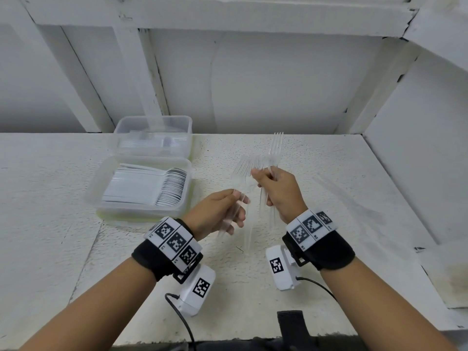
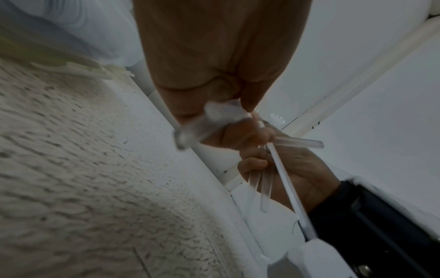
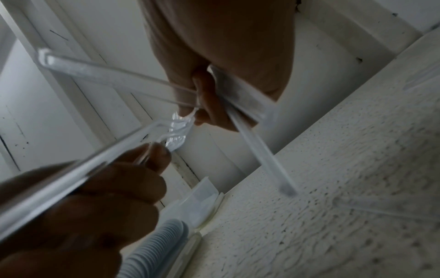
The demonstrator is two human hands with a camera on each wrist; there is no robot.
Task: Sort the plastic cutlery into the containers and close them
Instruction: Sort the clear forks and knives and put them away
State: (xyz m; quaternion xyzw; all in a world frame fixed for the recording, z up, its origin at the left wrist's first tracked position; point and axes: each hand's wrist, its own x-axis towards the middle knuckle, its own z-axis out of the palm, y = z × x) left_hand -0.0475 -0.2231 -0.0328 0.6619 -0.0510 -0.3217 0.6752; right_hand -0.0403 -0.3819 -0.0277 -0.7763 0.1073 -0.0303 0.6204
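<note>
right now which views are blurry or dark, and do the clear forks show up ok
Head view: bright and sharp, edges bowed; clear forks faint against the white table. Left wrist view: dim, left hand blurred close-up. Right wrist view: dim, right hand soft, fork handles smeared.

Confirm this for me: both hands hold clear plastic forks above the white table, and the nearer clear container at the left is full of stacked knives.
Not knives. The head view shows the nearer clear plastic container packed with stacked white spoons, their bowls lined up. The rest stands: the left hand and right hand both hold clear plastic forks above the white table.
</note>
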